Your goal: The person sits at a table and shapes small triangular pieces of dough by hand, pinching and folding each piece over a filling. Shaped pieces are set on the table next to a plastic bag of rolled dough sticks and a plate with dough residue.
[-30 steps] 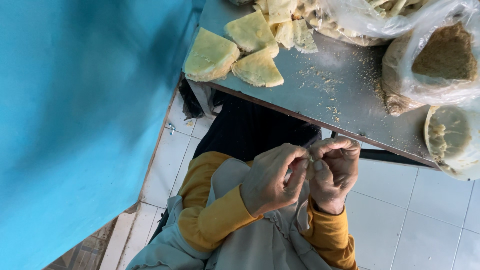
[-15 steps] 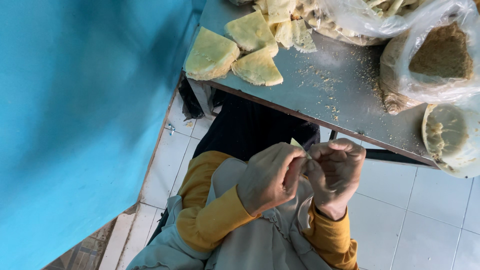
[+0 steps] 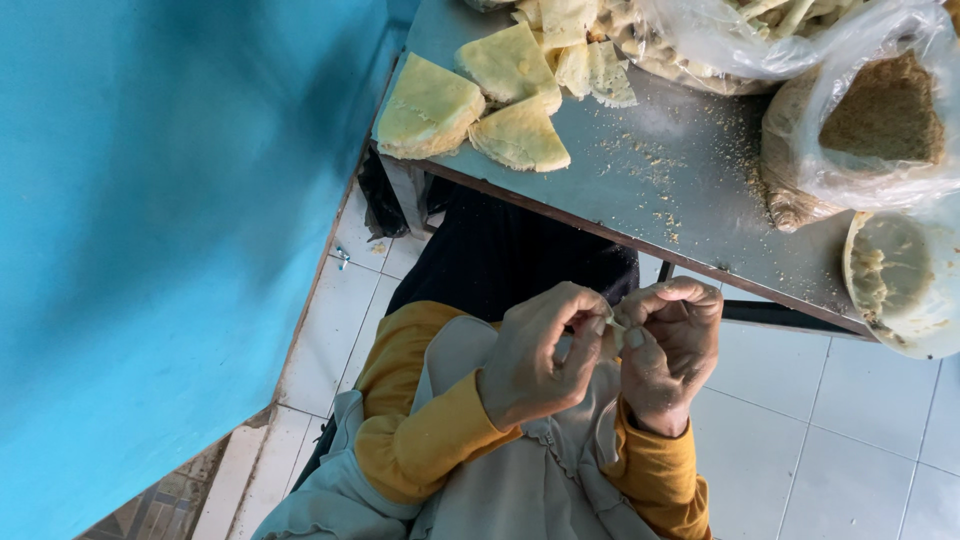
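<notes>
Head view: we had both hands below the bench (image 3: 700, 215) edge, over our lap. Left hand (image 3: 535, 355) and right hand (image 3: 672, 352) each pinched the same small pale scrap (image 3: 612, 333), fingertips closed on it. Wedges (image 3: 428, 107) and bags (image 3: 870, 130) sat on the bench.

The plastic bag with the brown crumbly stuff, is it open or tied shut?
Open. The clear plastic bag gapes at its top on the grey table, and the brown crumbly heap inside shows bare through the mouth.
</notes>
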Motion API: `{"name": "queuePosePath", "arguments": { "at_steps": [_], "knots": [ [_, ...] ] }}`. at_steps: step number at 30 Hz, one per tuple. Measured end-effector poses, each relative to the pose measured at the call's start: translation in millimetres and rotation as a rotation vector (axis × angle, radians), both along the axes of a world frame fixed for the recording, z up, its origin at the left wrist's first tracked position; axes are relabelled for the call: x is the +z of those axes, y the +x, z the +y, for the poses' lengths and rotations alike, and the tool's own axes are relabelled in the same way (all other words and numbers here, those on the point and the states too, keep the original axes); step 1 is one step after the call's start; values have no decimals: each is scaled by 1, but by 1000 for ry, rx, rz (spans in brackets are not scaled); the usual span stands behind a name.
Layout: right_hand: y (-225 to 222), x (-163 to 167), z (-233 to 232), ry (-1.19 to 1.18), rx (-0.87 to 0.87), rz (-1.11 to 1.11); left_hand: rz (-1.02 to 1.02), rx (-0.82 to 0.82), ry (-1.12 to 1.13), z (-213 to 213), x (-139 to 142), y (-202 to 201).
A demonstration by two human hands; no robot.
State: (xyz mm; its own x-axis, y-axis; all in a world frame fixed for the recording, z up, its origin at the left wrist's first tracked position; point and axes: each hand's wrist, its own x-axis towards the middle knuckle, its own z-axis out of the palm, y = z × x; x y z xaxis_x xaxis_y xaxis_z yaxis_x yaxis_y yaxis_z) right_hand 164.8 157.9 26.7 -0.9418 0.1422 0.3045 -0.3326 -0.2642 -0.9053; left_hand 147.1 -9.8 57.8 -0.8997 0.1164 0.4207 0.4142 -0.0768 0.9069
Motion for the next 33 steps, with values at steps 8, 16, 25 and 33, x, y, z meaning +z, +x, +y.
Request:
{"name": "queuePosePath", "arguments": {
  "at_steps": [8,16,25,33],
  "knots": [
    [-1,16,-3,-13,12,-12,-239,-199,237,-5,-7,-3],
    [11,28,-14,278,-136,5,-128,-109,100,-4,-1,-2],
    [13,25,-13,473,-157,-21,206,117,-227,-1,11,-1],
    [11,11,-14,322,-129,20,120,67,-157,5,5,-1]
  ]
}}
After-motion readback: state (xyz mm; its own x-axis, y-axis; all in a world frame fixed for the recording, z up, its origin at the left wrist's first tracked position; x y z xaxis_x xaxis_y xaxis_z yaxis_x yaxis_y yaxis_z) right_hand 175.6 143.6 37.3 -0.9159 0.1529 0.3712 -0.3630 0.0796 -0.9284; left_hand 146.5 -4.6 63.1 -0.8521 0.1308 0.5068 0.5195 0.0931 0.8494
